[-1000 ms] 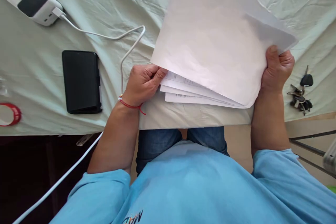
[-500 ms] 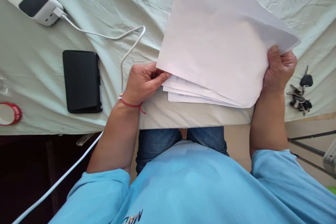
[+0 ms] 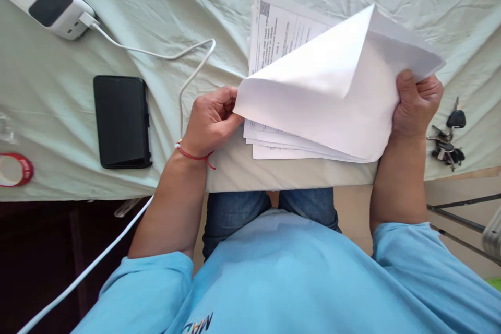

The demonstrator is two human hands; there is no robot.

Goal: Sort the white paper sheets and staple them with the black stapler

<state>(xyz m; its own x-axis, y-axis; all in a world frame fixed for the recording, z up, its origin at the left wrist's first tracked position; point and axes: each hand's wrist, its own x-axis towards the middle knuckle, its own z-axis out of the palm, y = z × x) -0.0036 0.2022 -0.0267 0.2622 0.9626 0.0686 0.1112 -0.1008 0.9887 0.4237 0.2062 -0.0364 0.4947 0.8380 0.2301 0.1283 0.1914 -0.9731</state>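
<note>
My left hand (image 3: pixel 214 124) is closed, its thumb and fingers pinching the near-left corner of a blank white sheet of paper (image 3: pixel 297 102). This sheet bends upward and its far edge folds over toward the right. Beneath it lies a fanned stack of papers (image 3: pixel 287 152); a printed form (image 3: pixel 270 36) with a square code in its corner shows at the far left. My right hand (image 3: pixel 418 102) grips the right side of the papers, thumb on top, holding that end raised. The right hand's other fingers are partly hidden under the sheets.
A black phone (image 3: pixel 122 121) lies left of my left hand. A white cable (image 3: pixel 152 54) runs from a white power strip (image 3: pixel 58 5) past my wrist and off the table. Far left is a red tape roll (image 3: pixel 25 169). A bunch of keys (image 3: pixel 448 146) lies to the right.
The top sheet's far-left part has been pulled back and folded toward me, uncovering the printed form. My left hand holds its near corner, now lifted slightly. My right hand has barely moved.
</note>
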